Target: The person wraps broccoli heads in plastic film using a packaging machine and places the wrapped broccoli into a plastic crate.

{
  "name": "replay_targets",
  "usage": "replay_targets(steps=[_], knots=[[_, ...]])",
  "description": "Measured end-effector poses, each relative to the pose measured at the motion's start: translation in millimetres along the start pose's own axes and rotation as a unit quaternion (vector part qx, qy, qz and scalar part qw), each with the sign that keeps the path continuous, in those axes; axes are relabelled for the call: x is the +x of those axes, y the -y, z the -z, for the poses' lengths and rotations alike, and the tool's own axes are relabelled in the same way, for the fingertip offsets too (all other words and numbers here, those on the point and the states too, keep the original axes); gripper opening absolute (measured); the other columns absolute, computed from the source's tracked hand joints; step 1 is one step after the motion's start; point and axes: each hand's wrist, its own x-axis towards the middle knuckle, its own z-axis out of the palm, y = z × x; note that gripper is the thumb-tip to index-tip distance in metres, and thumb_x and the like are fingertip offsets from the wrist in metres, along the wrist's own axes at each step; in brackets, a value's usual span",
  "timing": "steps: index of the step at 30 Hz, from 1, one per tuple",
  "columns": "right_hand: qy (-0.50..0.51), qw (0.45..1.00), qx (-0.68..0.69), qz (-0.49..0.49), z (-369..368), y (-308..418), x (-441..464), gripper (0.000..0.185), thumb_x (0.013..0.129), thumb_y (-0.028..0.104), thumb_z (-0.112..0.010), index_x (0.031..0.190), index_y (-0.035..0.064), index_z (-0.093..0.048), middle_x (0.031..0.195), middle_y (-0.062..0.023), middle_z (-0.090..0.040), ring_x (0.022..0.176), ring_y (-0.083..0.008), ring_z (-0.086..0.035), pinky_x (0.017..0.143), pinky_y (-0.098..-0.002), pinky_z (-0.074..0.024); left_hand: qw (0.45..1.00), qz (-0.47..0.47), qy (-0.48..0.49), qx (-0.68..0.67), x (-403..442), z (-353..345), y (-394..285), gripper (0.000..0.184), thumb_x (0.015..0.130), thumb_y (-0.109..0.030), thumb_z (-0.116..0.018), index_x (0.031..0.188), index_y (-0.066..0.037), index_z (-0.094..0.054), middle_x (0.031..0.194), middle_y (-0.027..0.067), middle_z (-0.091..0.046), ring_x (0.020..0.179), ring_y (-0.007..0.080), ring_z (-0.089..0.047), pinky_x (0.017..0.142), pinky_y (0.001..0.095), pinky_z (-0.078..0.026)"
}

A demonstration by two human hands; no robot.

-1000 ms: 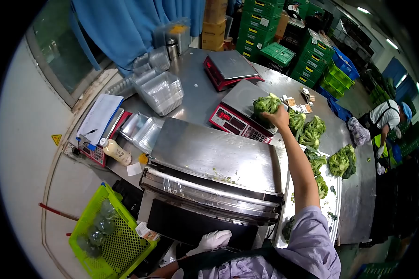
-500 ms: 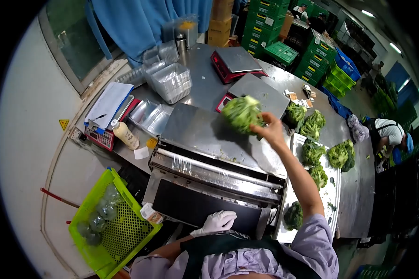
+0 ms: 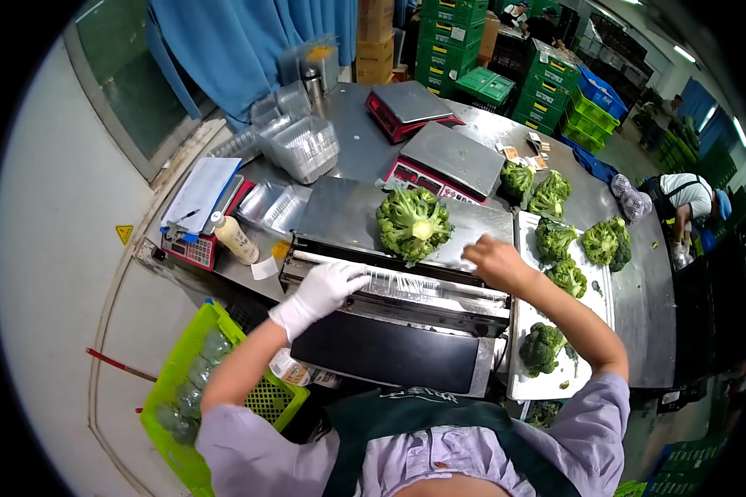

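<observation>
Watching remotely through the head camera, I note the change: the broccoli head that the right hand carried half a second ago now sits by itself on the metal plate, cut stem facing up, between the hands and just beyond them. So the right hand is free of its load. It hangs bare at the plate's near right edge, fingers curled inward; whether they pinch anything, I cannot tell. The left hand, gloved, has risen from the dark panel to the left end of the film roll. Its fingers lie fairly close together, slightly bent; I cannot tell whether they grip film. Beyond the right hand, a scale has a bare platform. Right of that hand, a white tray holds more broccoli. Lime crate below the left hand.
</observation>
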Motion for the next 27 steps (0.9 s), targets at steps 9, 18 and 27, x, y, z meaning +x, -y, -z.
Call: replay_targets(steps=[9,18,27], knots=[[-0.113,0.987,0.017,0.115,-52.6,23.3,-29.5,0.011,0.076,0.017,-0.057,0.085,0.0116,-0.062,0.103,0.001,-0.061,0.083,-0.0206,-0.053,0.063,-0.0305,-0.0512,0.991,-0.089,0.092,-0.035,9.8,-44.7,50.8,0.012,0.077,-0.015,-0.057,0.088,-0.011,-0.061,0.088,0.0026,-0.059,0.073,0.0222,-0.059,0.058,0.033,-0.049],[-0.075,0.866,0.477,-0.13,99.0,84.5,-102.3,0.007,0.089,0.001,-0.051,0.086,0.0012,-0.057,0.08,-0.0108,-0.067,0.056,-0.0148,-0.063,0.047,-0.0287,-0.0495,0.806,0.123,0.173,-0.553,21.6,108.2,26.6,0.005,0.085,-0.006,-0.058,0.082,-0.002,-0.058,0.089,0.0051,-0.056,0.096,0.0192,-0.061,0.084,0.0281,-0.046],[-0.219,0.878,0.37,-0.209,31.8,-56.9,51.6,0.084,0.073,0.043,-0.074,0.133,-0.003,-0.036,0.133,-0.0254,-0.042,0.125,-0.0325,-0.042,0.102,-0.0408,-0.0378,0.887,0.236,-0.039,-0.395,133.5,21.1,103.5,0.04,0.083,-0.027,-0.065,0.113,-0.003,-0.054,0.128,0.0105,-0.048,0.12,0.0216,-0.044,0.103,0.0333,-0.034]])
